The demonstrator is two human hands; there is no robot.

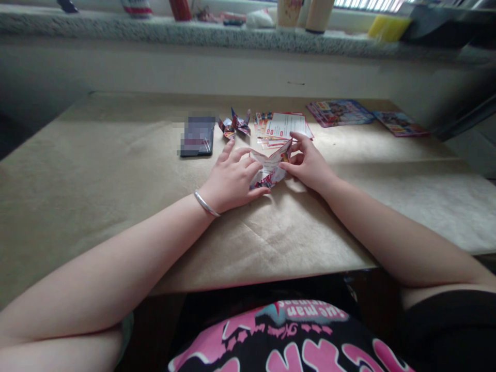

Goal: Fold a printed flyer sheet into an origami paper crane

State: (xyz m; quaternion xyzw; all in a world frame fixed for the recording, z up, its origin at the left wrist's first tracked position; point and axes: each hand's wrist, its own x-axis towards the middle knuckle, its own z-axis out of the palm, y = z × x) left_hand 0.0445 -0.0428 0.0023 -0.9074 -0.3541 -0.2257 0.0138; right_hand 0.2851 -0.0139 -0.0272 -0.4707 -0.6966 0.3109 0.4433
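A partly folded sheet of printed paper (270,166) lies between my hands on the table, its two upper points raised with a dip between them. My left hand (231,180) holds its left side, thumb along the near edge and the other fingers bent over it. On the right edge, my right hand (310,163) pinches the paper between thumb and fingers. Just beyond my left hand stand two small folded paper figures (234,125) with pointed tips. A stack of printed paper sheets (284,125) lies behind the paper I hold.
A dark phone (198,135), partly pixelated, lies left of the paper figures. Colourful booklets (339,112) and another booklet (401,124) rest at the back right of the tan-covered table (116,181). Behind is a stone windowsill (217,33) bearing bottles and a yellow item (389,28).
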